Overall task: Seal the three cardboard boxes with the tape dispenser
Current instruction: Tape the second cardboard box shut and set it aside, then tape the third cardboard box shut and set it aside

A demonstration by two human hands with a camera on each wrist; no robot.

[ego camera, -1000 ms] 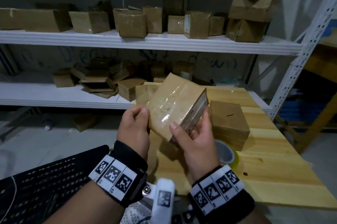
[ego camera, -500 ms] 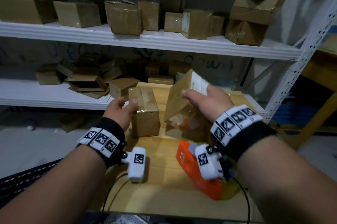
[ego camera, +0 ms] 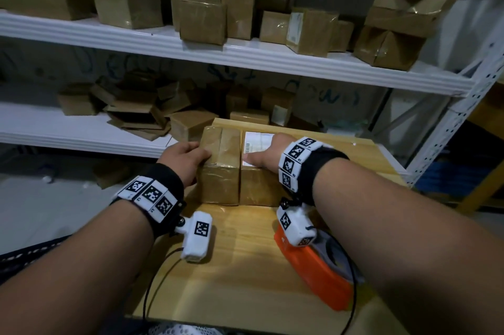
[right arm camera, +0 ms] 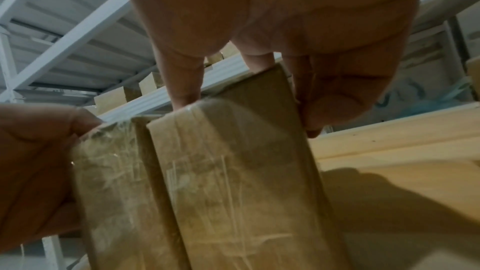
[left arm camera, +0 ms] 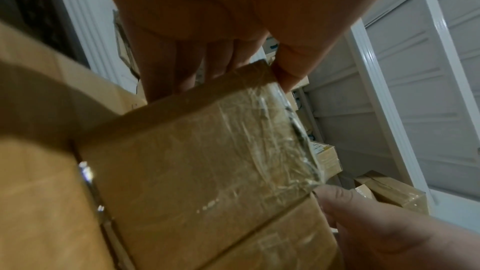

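Gripping two crinkly, tape-wrapped cardboard boxes at frame centre, your left hand (ego camera: 185,160) curls round the left box (ego camera: 221,168), your right hand (ego camera: 268,154) clasps the labelled box (ego camera: 256,184).

A storeroom or packing room, by the look of it. White metal shelving (ego camera: 245,58) spans the upper half of the head view, loaded with taped cardboard boxes (ego camera: 203,21); flattened cartons (ego camera: 131,116) pile up at centre left. An orange tape dispenser (ego camera: 313,272) lies on the wooden table (ego camera: 245,266) at lower right.
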